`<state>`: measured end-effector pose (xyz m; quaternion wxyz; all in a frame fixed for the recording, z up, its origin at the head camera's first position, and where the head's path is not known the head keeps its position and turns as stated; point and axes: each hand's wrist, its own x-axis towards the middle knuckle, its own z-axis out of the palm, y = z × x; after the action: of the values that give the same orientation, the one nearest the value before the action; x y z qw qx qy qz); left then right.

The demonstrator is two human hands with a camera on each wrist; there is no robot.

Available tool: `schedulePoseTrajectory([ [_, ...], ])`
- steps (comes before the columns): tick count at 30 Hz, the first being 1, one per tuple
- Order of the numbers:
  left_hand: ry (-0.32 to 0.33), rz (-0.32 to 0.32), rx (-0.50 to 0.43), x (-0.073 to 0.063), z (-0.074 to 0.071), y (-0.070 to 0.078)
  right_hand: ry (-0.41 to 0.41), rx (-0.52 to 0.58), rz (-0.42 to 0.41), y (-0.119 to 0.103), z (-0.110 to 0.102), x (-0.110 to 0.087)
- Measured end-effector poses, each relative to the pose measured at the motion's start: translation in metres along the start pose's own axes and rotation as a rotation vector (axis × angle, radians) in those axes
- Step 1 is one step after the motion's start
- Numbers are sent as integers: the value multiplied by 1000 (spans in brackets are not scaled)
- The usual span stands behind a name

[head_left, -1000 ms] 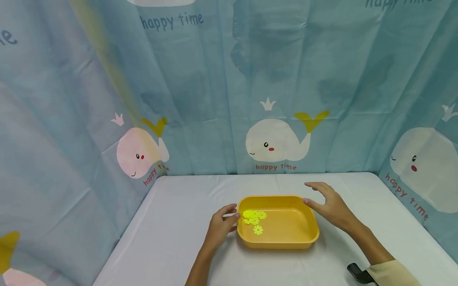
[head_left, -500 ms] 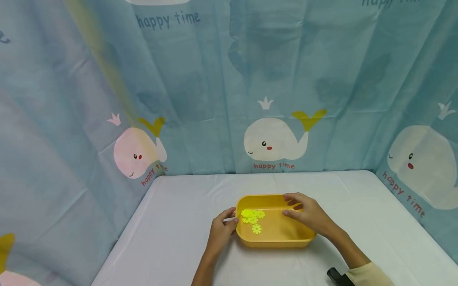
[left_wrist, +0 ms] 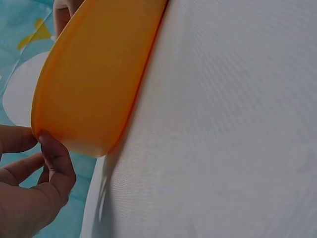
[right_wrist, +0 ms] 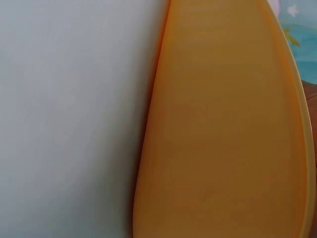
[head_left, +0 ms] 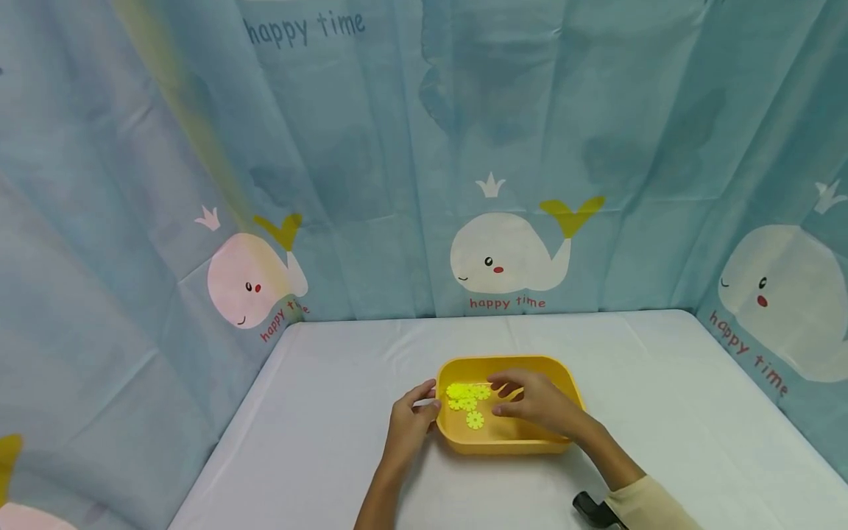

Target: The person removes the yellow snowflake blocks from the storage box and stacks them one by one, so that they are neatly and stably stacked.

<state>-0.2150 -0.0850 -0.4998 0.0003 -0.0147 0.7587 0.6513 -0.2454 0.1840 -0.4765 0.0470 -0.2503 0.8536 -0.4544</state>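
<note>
A yellow rectangular plastic tray (head_left: 503, 447) stands on the white-covered table. Several bright yellow-green snowflake discs (head_left: 467, 392) lie in its left end, most of them piled together, with one snowflake disc (head_left: 475, 419) a little nearer the front. At the tray's left end my left hand (head_left: 406, 423) pinches the rim; the left wrist view shows thumb and finger of that hand (left_wrist: 34, 198) meeting at the edge. My right hand (head_left: 539, 401) is over the tray's inside, fingers apart and bent towards the discs, holding nothing. The right wrist view mostly shows the tray's outer wall (right_wrist: 223, 124).
White cloth (head_left: 344, 383) covers the table. A blue curtain (head_left: 371, 162) printed with whales rises behind the far edge and along both sides. A black device (head_left: 596, 509) sits at the right wrist, beside a beige sleeve (head_left: 649, 508).
My right hand has come from the tray's right rim leftwards over its inside, close to the discs. The left hand stays at the left rim, and the discs lie as before.
</note>
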Motion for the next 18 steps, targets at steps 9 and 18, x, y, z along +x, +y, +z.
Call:
schedulePoseTrajectory([
  [9, 1, -6, -21, 1, 1, 0, -106, 20, 34, -4, 15, 13],
  [18, 7, -4, -8, 2, 1, 0, -176, 31, 72, -8, 27, 20],
])
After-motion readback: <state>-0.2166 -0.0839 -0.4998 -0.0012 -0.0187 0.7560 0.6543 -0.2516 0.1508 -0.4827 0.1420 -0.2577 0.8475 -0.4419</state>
